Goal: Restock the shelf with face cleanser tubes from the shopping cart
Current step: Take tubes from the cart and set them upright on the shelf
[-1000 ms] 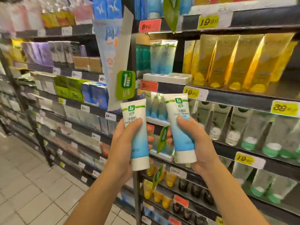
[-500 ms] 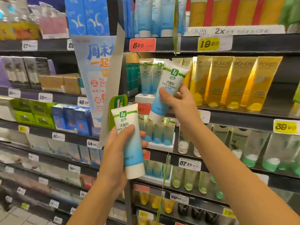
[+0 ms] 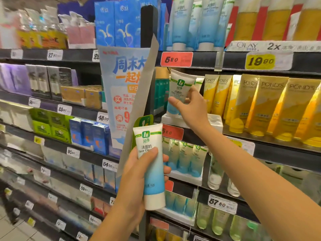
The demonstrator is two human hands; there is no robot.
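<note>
One face cleanser tube [image 3: 180, 84], tilted, is grasped by the right hand [image 3: 192, 108] under the upper shelf edge [image 3: 205, 60], over a white tray [image 3: 215, 124] left of yellow tubes [image 3: 260, 105]; its cap is hidden, possibly touching the tray. A second tube [image 3: 152, 167], upright, is gripped by the left hand [image 3: 135, 174], nearer, clear of shelves.

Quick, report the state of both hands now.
Left hand: holding a face cleanser tube upright, cap down.
Right hand: holding a second tube, tilted, at the white tray.
</note>
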